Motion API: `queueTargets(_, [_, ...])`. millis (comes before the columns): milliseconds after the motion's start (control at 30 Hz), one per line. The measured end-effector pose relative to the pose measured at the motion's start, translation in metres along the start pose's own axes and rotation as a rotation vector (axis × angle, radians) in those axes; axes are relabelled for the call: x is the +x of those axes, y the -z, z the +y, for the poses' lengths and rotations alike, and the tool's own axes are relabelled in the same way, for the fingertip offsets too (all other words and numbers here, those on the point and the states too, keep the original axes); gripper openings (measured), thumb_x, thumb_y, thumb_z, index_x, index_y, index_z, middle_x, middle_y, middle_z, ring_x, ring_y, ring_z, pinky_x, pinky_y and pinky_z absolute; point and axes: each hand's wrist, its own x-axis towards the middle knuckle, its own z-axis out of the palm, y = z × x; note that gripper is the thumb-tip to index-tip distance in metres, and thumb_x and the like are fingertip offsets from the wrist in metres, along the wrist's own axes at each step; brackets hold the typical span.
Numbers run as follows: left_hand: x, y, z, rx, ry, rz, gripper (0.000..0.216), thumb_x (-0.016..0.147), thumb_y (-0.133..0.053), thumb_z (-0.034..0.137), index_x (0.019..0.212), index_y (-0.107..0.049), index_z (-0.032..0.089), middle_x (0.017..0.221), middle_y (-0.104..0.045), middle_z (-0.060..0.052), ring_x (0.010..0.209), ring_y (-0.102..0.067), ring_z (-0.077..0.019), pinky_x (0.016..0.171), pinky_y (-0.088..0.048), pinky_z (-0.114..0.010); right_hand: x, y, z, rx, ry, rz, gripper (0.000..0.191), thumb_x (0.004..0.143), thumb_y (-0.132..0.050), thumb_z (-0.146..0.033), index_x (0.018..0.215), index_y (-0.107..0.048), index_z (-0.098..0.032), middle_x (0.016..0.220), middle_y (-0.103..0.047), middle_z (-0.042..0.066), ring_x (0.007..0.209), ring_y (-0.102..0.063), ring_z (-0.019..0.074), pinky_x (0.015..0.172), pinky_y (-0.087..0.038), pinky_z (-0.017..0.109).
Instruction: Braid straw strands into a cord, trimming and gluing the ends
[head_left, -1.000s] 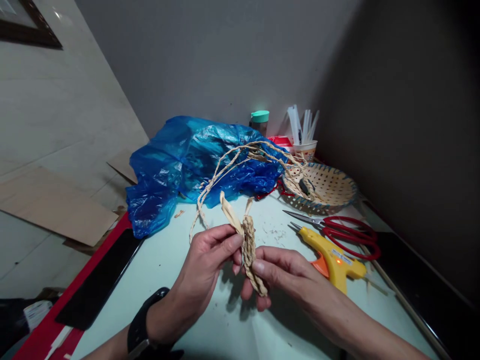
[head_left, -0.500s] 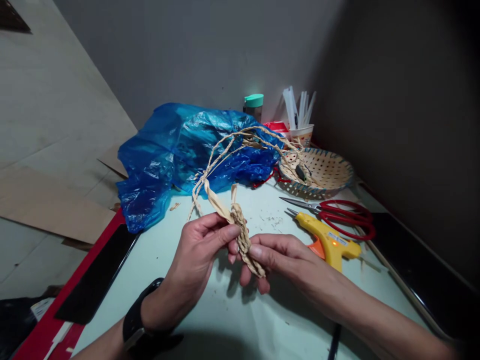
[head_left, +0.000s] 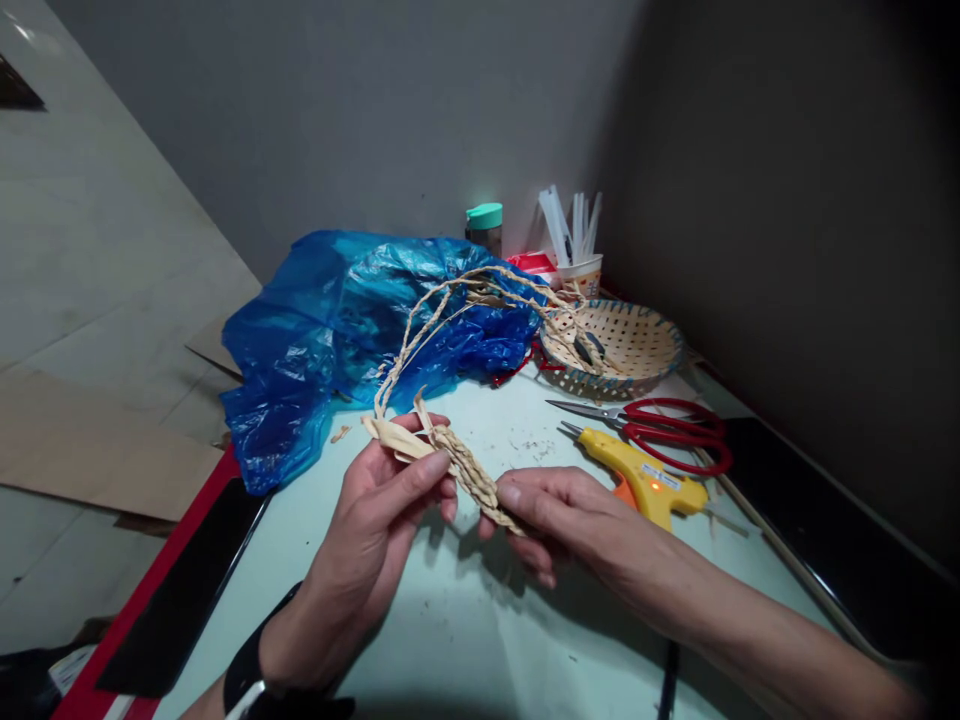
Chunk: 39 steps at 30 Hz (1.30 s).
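A short piece of braided straw (head_left: pixel 466 468), tan and tilted down to the right, is held above the pale table (head_left: pixel 450 640). My left hand (head_left: pixel 394 505) pinches its upper end between thumb and fingers, where flat loose strips stick out. The thumb and fingers of my right hand (head_left: pixel 570 510) are closed on its lower end. Long twisted cords (head_left: pixel 411 340) arch from near my left hand over a blue plastic bag to a woven basket (head_left: pixel 637 345). Where the cords join the braid, if they do, is hidden.
Red-handled scissors (head_left: pixel 667 425) and a yellow glue gun (head_left: pixel 645 475) lie to the right. The crumpled blue bag (head_left: pixel 322 320) fills the back left. Behind stand a green-lidded jar (head_left: pixel 484 228) and a paper cup (head_left: pixel 581 272) of glue sticks. Dark panels (head_left: pixel 187 590) line the sides.
The braid has turned from nearly upright to a flatter slant, its upper end swinging left. My left hand has shifted slightly left with it. The view has moved a little.
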Motion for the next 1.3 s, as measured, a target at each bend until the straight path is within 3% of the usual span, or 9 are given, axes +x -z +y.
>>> queueTargets(233, [-0.002, 0.004, 0.019, -0.097, -0.017, 0.047, 0.048, 0.08, -0.064, 0.051, 0.099, -0.074, 0.009, 0.087, -0.067, -0.011, 0.076, -0.06, -0.0207, 0.064, -0.053, -0.028, -0.003, 0.004, -0.002, -0.182, 0.011, 0.061, 0.042, 0.098, -0.045, -0.053, 0.085, -0.062, -0.016, 0.063, -0.042, -0.004, 0.058, -0.036, 0.01, 0.052, -0.026, 0.023])
queueTargets(367, [0.0, 0.007, 0.024, -0.004, 0.011, 0.057, 0.031, 0.076, -0.07, 0.039, 0.093, -0.076, 0.013, 0.084, -0.069, -0.009, 0.077, -0.062, -0.0201, 0.069, -0.053, -0.027, -0.002, 0.005, -0.005, -0.366, 0.072, 0.099, 0.04, 0.1, -0.043, -0.045, 0.076, -0.058, -0.017, 0.063, -0.039, -0.004, 0.058, -0.033, 0.0101, 0.051, -0.023, 0.023])
queueTargets(533, [0.0, 0.008, 0.024, 0.087, 0.028, -0.004, 0.019, 0.074, -0.074, 0.021, 0.093, -0.076, 0.02, 0.081, -0.069, -0.005, 0.072, -0.063, -0.0154, 0.065, -0.052, -0.023, 0.0, 0.007, -0.002, -0.381, 0.081, 0.105, 0.039, 0.1, -0.041, -0.041, 0.078, -0.061, -0.017, 0.061, -0.039, -0.005, 0.055, -0.03, 0.0097, 0.049, -0.022, 0.024])
queueTargets(700, [-0.002, 0.006, 0.02, 0.193, -0.021, -0.061, 0.016, 0.076, -0.076, 0.022, 0.092, -0.076, 0.021, 0.076, -0.07, -0.003, 0.062, -0.063, -0.0128, 0.059, -0.053, -0.022, -0.002, 0.008, 0.003, -0.366, 0.077, 0.079, 0.038, 0.101, -0.041, -0.041, 0.079, -0.062, -0.017, 0.06, -0.041, -0.004, 0.052, -0.03, 0.0094, 0.049, -0.021, 0.024])
queueTargets(933, [-0.006, 0.007, 0.016, 0.361, -0.214, 0.042, 0.016, 0.074, -0.079, 0.027, 0.088, -0.078, 0.021, 0.072, -0.074, -0.004, 0.061, -0.066, -0.0176, 0.057, -0.053, -0.026, -0.006, 0.004, -0.005, -0.356, 0.121, 0.097, 0.044, 0.1, -0.04, -0.051, 0.079, -0.062, -0.019, 0.064, -0.045, -0.003, 0.059, -0.037, 0.0109, 0.053, -0.026, 0.025])
queueTargets(1100, [-0.012, 0.008, 0.016, 0.432, -0.294, 0.164, 0.015, 0.069, -0.082, 0.029, 0.084, -0.08, 0.023, 0.076, -0.076, -0.004, 0.065, -0.065, -0.0174, 0.061, -0.051, -0.025, -0.007, 0.0, -0.006, -0.539, 0.219, 0.118, 0.042, 0.101, -0.041, -0.051, 0.076, -0.057, -0.021, 0.066, -0.049, -0.005, 0.061, -0.043, 0.0108, 0.056, -0.03, 0.026])
queueTargets(1300, [-0.013, 0.008, 0.013, 0.405, -0.312, 0.189, 0.014, 0.069, -0.082, 0.026, 0.083, -0.081, 0.023, 0.078, -0.075, -0.003, 0.067, -0.065, -0.0173, 0.06, -0.05, -0.024, -0.005, -0.003, -0.002, -0.71, 0.338, 0.16, 0.038, 0.104, -0.037, -0.042, 0.073, -0.047, -0.021, 0.064, -0.047, -0.004, 0.057, -0.041, 0.0106, 0.059, -0.029, 0.027])
